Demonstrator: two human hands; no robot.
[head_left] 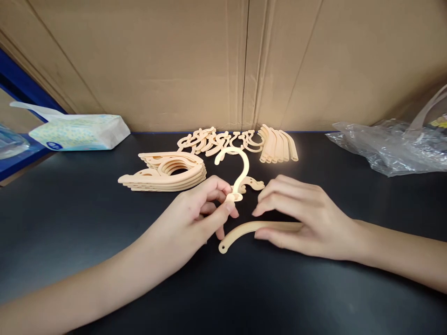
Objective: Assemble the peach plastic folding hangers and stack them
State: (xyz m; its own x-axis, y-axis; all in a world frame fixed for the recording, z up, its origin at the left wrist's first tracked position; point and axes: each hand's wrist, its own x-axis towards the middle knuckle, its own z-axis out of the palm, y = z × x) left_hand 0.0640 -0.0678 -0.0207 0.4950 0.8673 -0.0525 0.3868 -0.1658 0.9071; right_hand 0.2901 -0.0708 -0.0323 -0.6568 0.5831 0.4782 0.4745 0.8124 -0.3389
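Note:
My left hand (211,209) pinches the flanged base of a cream plastic hanger hook (246,163) between thumb and fingers. The hook stands upright, its curve opening to the left. To the right, my right hand (296,214) has its thumb and fingers apart around a curved hanger arm (244,228). The thumb overlaps the arm's near edge, and a gap shows between the arm and the bent fingers above. A small hole marks the arm's left end; its right end is hidden by the hand. Beyond the hook lies a small cream piece with holes (256,184), partly hidden.
A stack of folded hangers (167,181) lies left of centre on the black table (223,298). Behind are a pile of loose hooks (204,139) and a row of hanger arms (277,146). A tissue pack (80,132) sits left, clear plastic bags (387,146) right, cardboard (157,60) behind.

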